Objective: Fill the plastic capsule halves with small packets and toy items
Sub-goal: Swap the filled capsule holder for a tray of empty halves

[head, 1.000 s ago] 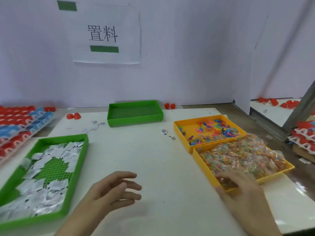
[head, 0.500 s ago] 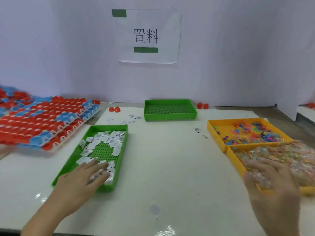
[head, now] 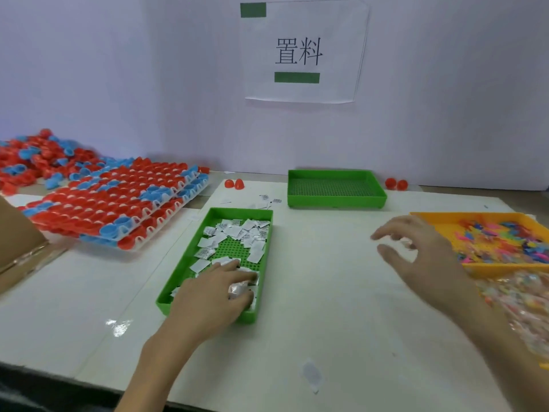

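We see two hands over the white table. Our left hand lies in the nearer green tray, one of two, its fingers curled and pinching a shiny one among the white packets. Our right hand hovers apart to the right, fingers loosely bent; whether it holds anything is too blurred to tell. At the right edge lie clear packets, and behind them an orange tray of toy pieces. Far left, racks of red and blue capsule halves are stacked. The farther green tray has two loose red halves on its left and two more on its right. One paper sign hangs behind.
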`<state>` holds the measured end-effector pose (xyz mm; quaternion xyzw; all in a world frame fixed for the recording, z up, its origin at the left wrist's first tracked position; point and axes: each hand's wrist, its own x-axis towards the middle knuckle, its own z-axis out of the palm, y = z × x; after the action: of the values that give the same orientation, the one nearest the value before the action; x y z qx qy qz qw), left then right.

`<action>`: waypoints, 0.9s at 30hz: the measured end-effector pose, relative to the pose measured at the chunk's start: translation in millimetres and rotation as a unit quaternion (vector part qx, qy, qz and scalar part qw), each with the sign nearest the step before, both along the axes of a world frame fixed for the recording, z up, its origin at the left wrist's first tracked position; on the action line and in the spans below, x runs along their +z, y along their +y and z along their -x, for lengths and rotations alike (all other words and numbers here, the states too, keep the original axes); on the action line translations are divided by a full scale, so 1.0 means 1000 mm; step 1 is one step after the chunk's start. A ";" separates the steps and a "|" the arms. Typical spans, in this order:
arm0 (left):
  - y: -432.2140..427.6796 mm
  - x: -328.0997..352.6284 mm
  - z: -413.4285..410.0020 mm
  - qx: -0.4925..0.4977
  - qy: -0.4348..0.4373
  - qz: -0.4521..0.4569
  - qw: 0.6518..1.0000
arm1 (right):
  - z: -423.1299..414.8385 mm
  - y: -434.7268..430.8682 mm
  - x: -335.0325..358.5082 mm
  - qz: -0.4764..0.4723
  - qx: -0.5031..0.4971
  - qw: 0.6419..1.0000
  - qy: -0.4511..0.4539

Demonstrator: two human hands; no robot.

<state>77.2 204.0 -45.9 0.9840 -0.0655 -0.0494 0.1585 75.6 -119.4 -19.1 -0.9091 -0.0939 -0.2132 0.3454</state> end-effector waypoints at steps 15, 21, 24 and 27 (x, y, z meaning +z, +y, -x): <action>0.015 0.000 -0.040 0.018 -0.029 0.128 0.991 | -0.051 -0.047 -0.003 0.047 -0.205 0.976 0.058; 0.030 0.003 -0.039 0.016 -0.056 0.198 0.978 | -0.096 0.067 0.021 -0.067 0.025 0.989 0.133; 0.030 0.000 -0.033 0.012 -0.132 0.233 0.963 | -0.124 0.147 0.028 -0.220 0.151 0.932 0.246; 0.038 -0.005 -0.030 0.028 -0.178 0.245 0.953 | -0.155 0.228 0.030 -0.290 0.223 0.863 0.350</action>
<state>107.4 242.1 -51.0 0.9091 -0.0756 0.1489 0.3816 230.3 108.6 10.5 -0.7375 -0.1008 0.1835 0.6421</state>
